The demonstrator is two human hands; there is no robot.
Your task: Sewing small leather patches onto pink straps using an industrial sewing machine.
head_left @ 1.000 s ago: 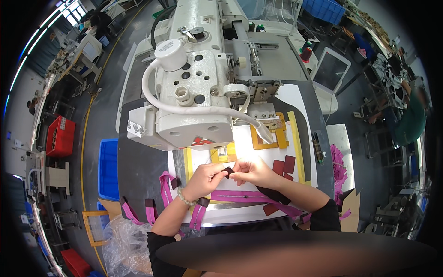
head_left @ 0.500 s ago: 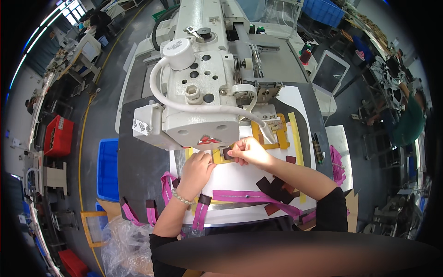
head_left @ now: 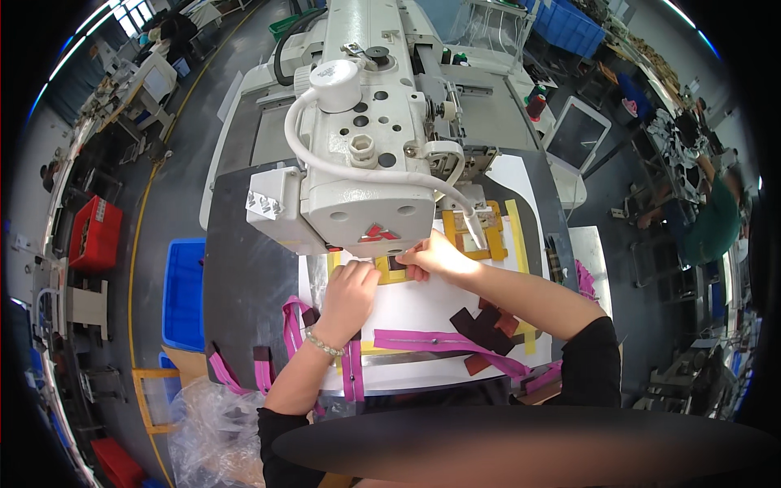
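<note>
Under the head of a white industrial sewing machine, both my hands work at a small yellow frame on a white sheet. My right hand pinches thumb against fingers at the edge of a small dark brown patch inside the frame. At the frame's left side rests my left hand, its fingers curled down and together; what lies under the fingertips is hidden. A magenta zipper strip runs below my left wrist. Another zipper strip lies across the sheet, beside a pile of dark brown patches.
A second yellow frame sits right of the machine head. Magenta zipper pieces with dark tabs hang at the table's front left edge. A blue bin and crumpled clear plastic are at left. A screen stands at right.
The whole view has shifted slightly, so the machine appears lower and further right. The zipper below my left wrist lies straighter, its dark tab no longer visible. Both hands stay at the yellow frame.
</note>
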